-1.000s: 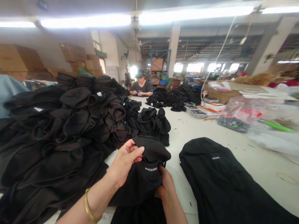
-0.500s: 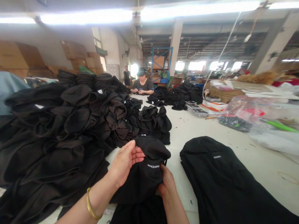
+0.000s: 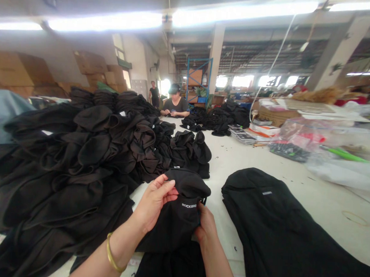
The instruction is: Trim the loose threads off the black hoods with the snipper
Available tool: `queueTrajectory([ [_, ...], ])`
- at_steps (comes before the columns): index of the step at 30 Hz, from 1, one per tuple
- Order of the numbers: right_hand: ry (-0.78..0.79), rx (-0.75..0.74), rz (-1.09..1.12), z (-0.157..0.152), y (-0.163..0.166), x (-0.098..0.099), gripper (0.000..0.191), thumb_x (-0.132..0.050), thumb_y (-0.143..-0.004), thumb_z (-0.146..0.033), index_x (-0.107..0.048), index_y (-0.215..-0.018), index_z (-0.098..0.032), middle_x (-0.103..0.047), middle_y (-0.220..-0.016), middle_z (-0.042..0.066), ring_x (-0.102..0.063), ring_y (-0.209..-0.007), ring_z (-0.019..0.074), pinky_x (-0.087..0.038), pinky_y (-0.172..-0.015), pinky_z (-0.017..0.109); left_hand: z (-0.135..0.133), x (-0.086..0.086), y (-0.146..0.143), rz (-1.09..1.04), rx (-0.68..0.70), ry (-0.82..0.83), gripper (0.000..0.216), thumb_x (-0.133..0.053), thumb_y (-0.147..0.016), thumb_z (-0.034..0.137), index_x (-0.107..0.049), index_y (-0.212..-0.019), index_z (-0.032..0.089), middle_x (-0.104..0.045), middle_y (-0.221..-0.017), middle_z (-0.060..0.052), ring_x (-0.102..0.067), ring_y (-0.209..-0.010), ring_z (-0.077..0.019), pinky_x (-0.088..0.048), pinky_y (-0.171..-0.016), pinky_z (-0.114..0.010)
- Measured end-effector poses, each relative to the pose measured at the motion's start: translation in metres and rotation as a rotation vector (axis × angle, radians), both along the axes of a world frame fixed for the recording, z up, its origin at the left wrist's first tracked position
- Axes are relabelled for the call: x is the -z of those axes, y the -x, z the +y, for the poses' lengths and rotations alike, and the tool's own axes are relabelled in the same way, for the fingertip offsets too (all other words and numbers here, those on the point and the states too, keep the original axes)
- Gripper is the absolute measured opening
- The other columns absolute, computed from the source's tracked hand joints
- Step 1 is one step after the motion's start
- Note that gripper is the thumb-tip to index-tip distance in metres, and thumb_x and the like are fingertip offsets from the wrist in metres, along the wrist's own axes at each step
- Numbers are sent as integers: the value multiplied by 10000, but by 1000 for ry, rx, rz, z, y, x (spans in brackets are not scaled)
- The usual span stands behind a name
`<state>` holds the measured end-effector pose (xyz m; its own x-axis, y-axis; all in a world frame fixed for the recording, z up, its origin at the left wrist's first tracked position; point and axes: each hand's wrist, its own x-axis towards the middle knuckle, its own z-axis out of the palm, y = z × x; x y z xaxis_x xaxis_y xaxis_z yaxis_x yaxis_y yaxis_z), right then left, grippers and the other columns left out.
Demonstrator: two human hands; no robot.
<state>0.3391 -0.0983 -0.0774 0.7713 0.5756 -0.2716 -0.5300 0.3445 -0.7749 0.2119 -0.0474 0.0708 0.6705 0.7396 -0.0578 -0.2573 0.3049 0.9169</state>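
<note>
A black cloth balaclava [image 3: 174,231] with white lettering is held up over the near part of the table. At the left edge of its opening, my left hand [image 3: 155,201] pinches the fabric between thumb and fingers; a gold bangle is on that wrist. My right hand [image 3: 206,222] grips the right side beside the lettering, its fingertips hidden behind the cloth. Below the balaclava lies more black fabric [image 3: 172,270]. To the right of my hands, a flat stack of black balaclavas [image 3: 270,225] carries a small grey logo on top.
A large heap of black garments [image 3: 78,157] fills the left side of the white table [image 3: 233,155]. Plastic bags [image 3: 336,150] lie at the right. Across the table sits a co-worker [image 3: 176,105] near another black pile [image 3: 226,116]. Further back stands another person [image 3: 154,94].
My left thumb has come down onto the balaclava's edge and now presses against the fingers. The right hand has barely moved. The person standing at the back has shifted slightly.
</note>
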Motion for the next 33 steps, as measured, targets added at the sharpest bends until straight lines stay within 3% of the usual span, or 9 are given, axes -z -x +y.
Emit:
queueTrajectory([
  [4, 59, 227, -71, -10, -6, -22, 400, -663, -656, -337, -531, -1005, -192, -477, -422, -111, -395, -332, 64, -262, -308, 155, 5, 1, 4, 15, -1, -4, 205, -693, -682, 223, -527, -787, 164, -550, -602, 48, -529, -542, -47, -464, -568, -147],
  [6, 41, 232, -183, -14, -1, -34, 526, -668, -654, -315, -495, -1142, -218, -607, -615, -71, -488, -442, 73, -339, -367, 158, 8, 1, 7, 4, -11, 35, 210, -699, -674, 205, -527, -786, 163, -548, -596, 49, -530, -534, -47, -467, -563, -148],
  [8, -6, 80, -357, -16, 11, -44, 648, -687, -607, -213, -471, -1217, -234, -642, -1000, -3, -602, -765, 126, -471, -597, 195, 10, 0, 9, -12, -19, 87, 225, -713, -654, 184, -526, -777, 163, -547, -587, 52, -529, -516, -45, -467, -552, -148],
  [10, -44, -178, -543, -16, 26, -48, 759, -700, -541, -118, -457, -1249, -239, -539, -1227, 15, -519, -1070, 183, -428, -869, 262, 11, 0, 9, -26, -14, 109, 230, -719, -646, 177, -534, -782, 162, -568, -612, 42, -538, -517, -48, -466, -545, -150],
  [11, -47, -310, -617, -15, 34, -48, 771, -705, -523, -98, -467, -1243, -236, -528, -1244, 17, -483, -1123, 199, -383, -935, 291, 11, 2, 9, -27, -4, 104, 225, -715, -650, 182, -541, -790, 159, -582, -634, 32, -545, -525, -52, -465, -545, -154],
  [14, 40, -560, -760, -12, 47, -43, 535, -680, -584, -138, -580, -1105, -201, -630, -1068, 26, -551, -1009, 225, -395, -906, 346, 11, 12, 9, 4, 46, 77, 211, -696, -675, 216, -564, -824, 145, -616, -692, 0, -567, -560, -70, -463, -558, -168],
  [17, 142, -552, -809, -10, 48, -37, 295, -603, -665, -172, -638, -958, -176, -667, -905, 24, -589, -879, 223, -430, -818, 340, 13, 27, 10, 27, 57, 88, 230, -692, -679, 250, -579, -848, 142, -638, -724, -18, -579, -577, -82, -457, -566, -178],
  [24, 183, -518, -816, -6, 43, -32, 309, -608, -669, -191, -636, -976, -175, -671, -918, 26, -586, -868, 213, -424, -816, 314, 22, 46, 15, 24, -56, 125, 240, -693, -684, 237, -565, -876, 171, -636, -739, -3, -585, -603, -81, -467, -611, -187],
  [33, 171, -608, -803, -10, 43, -33, 439, -690, -600, -203, -618, -1033, -195, -664, -959, 18, -586, -895, 228, -436, -803, 314, 29, 59, 18, 4, -246, 154, 280, -728, -626, 194, -550, -840, 162, -605, -690, 17, -542, -550, -66, -449, -550, -172],
])
